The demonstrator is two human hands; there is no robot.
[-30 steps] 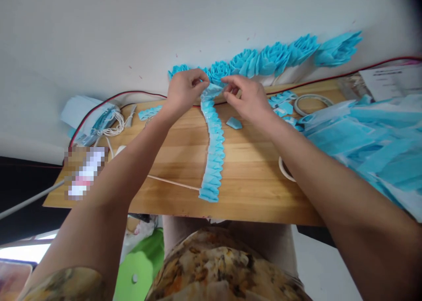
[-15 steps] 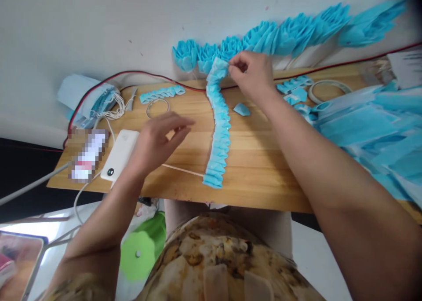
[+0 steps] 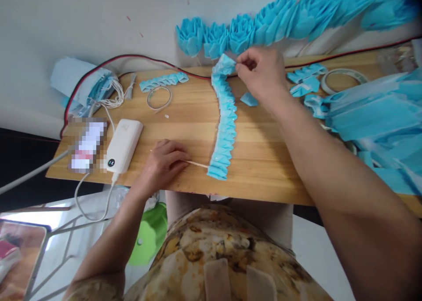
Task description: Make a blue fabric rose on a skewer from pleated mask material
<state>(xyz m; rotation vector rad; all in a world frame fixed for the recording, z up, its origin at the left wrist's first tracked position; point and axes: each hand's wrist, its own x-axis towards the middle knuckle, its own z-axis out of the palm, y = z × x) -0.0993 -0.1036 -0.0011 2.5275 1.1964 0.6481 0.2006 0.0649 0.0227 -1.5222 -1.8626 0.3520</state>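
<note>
Mid-frame on the worktop (image 3: pixel 193 120), our right hand (image 3: pixel 263 70) pinches the top end of the pleated blue strip (image 3: pixel 226 121) between its fingers while our left hand (image 3: pixel 166 164) covers the thin stick (image 3: pixel 198 163), grip unclear, as we seemingly position it, next needing a steady strip.

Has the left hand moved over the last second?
Yes: against the wooden table, the left hand has come from the far end of the blue strip toward the near edge, to the thin stick.
</note>
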